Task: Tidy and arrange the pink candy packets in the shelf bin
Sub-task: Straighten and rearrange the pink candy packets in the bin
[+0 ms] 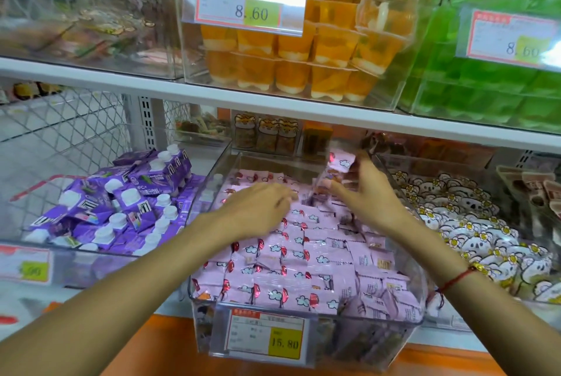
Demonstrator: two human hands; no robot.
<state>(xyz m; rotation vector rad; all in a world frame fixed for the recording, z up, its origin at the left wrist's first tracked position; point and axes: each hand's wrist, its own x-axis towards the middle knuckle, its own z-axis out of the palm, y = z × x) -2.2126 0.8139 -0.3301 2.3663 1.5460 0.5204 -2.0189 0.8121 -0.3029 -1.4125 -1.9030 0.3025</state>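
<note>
Pink candy packets (303, 257): they fill the clear shelf bin (403, 325) in the middle of the lower shelf; the near rows lie flat and overlapped like tiles, faces up, which reads as the finished part, while the far right corner looks looser.
Left hand (258, 207): fingers straight and spread, palm down on the packets at mid-bin, gripping nothing; likely pressing the stack level so it does not slide as the other hand works. Motion blur hides the fingertips.
Right hand (365, 190): raised at the far right of the bin, fingers curled round a small bunch of packets (341, 164) lifted above the pile, probably to set them into a row.
Price tag (265, 334): clipped to the bin's near wall, facing the aisle.
Neighbours: purple cartons (121, 199) in the bin to the left, white flower-print packets (473, 233) to the right, orange jelly cups (303, 50) on the shelf above.
Progress: judged well along; the far corner remains.
</note>
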